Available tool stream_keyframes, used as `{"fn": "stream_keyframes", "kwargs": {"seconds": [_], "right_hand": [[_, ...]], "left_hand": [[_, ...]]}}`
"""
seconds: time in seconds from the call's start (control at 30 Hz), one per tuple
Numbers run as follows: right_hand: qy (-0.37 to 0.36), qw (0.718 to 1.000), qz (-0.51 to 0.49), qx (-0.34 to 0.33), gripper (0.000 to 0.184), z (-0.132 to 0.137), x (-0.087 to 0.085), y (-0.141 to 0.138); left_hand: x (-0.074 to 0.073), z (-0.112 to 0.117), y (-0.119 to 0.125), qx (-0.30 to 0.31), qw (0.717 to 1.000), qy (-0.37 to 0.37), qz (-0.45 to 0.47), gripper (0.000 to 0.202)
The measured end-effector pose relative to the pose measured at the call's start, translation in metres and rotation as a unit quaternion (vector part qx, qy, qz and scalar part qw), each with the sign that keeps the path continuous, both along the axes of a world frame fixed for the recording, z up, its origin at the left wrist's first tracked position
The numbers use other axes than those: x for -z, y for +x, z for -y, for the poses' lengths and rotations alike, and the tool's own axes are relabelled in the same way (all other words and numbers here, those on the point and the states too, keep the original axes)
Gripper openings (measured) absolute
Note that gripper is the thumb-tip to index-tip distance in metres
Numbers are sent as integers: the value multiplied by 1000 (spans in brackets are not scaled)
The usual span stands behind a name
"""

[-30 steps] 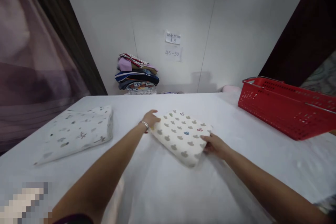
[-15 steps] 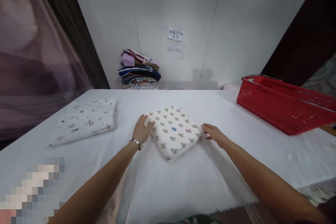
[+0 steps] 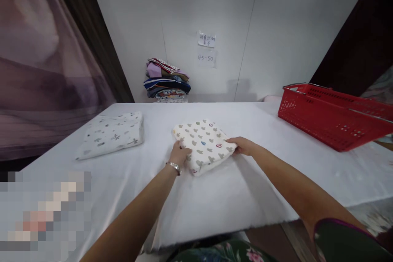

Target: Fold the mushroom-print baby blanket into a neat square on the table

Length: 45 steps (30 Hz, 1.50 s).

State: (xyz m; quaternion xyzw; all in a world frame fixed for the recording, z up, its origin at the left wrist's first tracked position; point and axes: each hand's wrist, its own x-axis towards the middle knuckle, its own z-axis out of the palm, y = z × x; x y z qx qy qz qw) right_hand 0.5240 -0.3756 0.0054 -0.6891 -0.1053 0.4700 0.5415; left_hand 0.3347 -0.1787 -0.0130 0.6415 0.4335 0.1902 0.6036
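Note:
A folded white cloth [image 3: 204,143] printed with grey mouse-head shapes and a few coloured ones sits mid-table. My left hand [image 3: 179,154], with a silver bracelet at the wrist, grips its near left edge, thumb on top. At the right corner my right hand [image 3: 242,146] pinches the cloth, thumb above and the other fingers mostly hidden underneath. Another folded white cloth [image 3: 115,135], with grey leaf and palm prints, lies to the left, apart from both hands.
A red plastic basket [image 3: 331,114] stands at the right of the white-covered table [image 3: 233,196]. Against the back wall is a stack of folded fabrics [image 3: 167,84], left of two paper notes [image 3: 206,49]. A purplish curtain [image 3: 46,61] hangs at the left.
My left hand has slid along the cloth's left edge toward me. My right hand has closed over the right corner. The view has shifted slightly.

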Motion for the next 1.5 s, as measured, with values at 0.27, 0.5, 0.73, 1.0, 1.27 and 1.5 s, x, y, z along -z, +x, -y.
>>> {"fn": "stream_keyframes", "kwargs": {"seconds": [0.27, 0.5, 0.73, 1.0, 1.27, 1.5], "right_hand": [[34, 997, 19, -62, 50, 29, 24, -87], [-49, 938, 332, -86, 72, 26, 6, -84], [-6, 767, 613, -190, 71, -41, -10, -85], [-90, 765, 578, -271, 72, -70, 32, -69], [51, 955, 258, 134, 31, -56, 24, 2], [61, 981, 134, 129, 16, -73, 51, 27]], "left_hand": [[10, -37, -58, 8, 994, 84, -70, 62], [7, 10, -90, 151, 866, 471, -73, 57], [26, 16, -97, 294, 782, 539, -108, 66], [34, -4, -108, 266, 759, 590, -75, 47], [14, 5, -107, 301, 740, 581, -155, 52], [-53, 29, -44, 373, 789, 474, -117, 43]]}}
